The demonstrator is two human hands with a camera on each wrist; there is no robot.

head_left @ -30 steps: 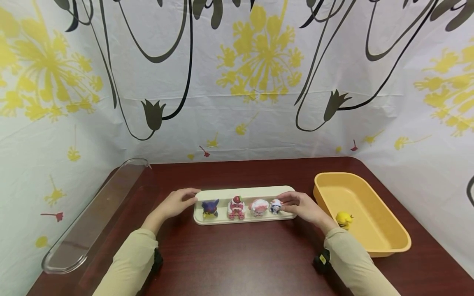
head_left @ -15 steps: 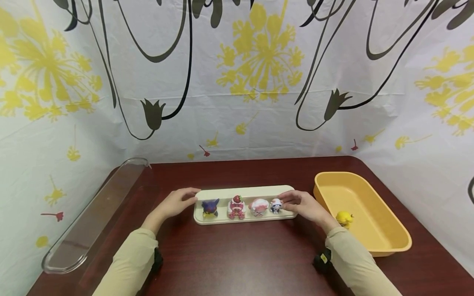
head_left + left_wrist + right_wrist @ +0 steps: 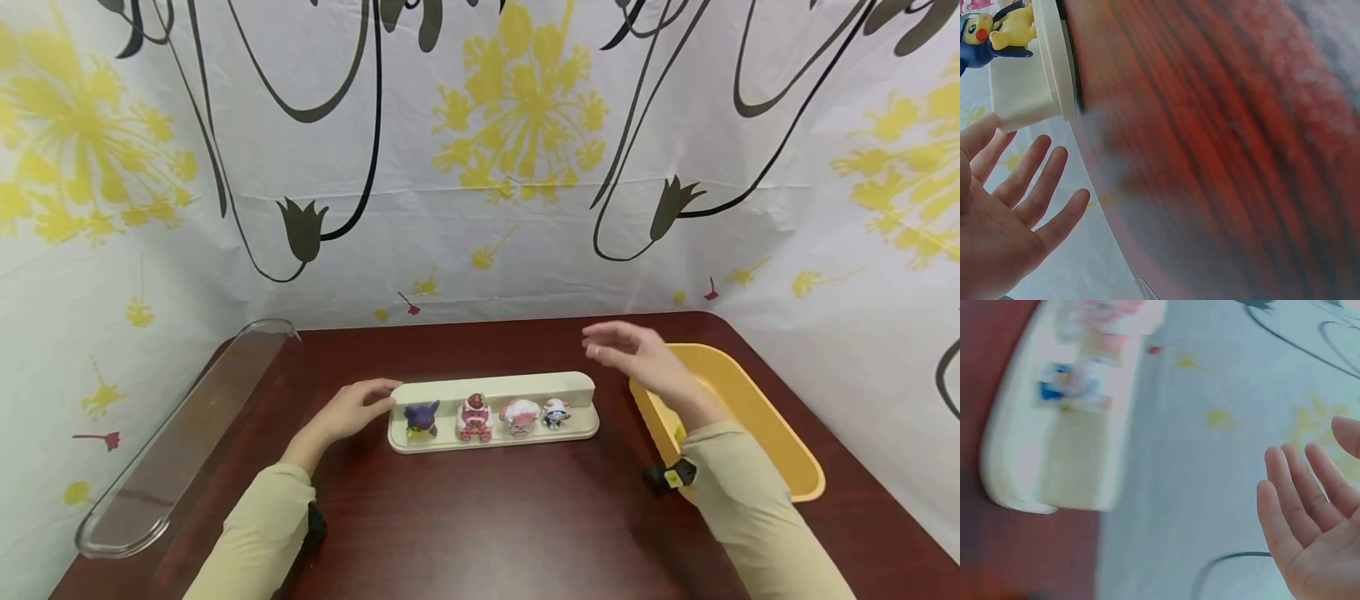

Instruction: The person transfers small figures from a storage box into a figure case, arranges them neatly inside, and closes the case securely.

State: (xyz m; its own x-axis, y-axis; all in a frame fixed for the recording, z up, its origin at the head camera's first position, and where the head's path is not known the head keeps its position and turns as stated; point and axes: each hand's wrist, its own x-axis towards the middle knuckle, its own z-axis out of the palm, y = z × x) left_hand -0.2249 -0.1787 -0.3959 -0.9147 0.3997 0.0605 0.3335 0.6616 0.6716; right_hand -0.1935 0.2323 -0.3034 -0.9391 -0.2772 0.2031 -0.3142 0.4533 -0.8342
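A cream display stand with a raised back sits mid-table, bearing a row of toy figures. From the left these are a yellow figure in a dark blue hood, a pink bear with a strawberry on top, a white and pink figure and a small white and blue one. At the stand's left end is my left hand, thumb and index fingertips touching its corner, other fingers spread in the left wrist view. My right hand is raised beyond the stand's right end, fingers extended, holding nothing.
A yellow basin stands on the right, partly behind my right forearm, with a bit of a yellow toy showing. On the left lies a long clear plastic cover. A patterned cloth hangs behind the table.
My right hand has left the small white and blue figure and moved up and to the right, away from the stand. My left hand stays at the stand's left end.
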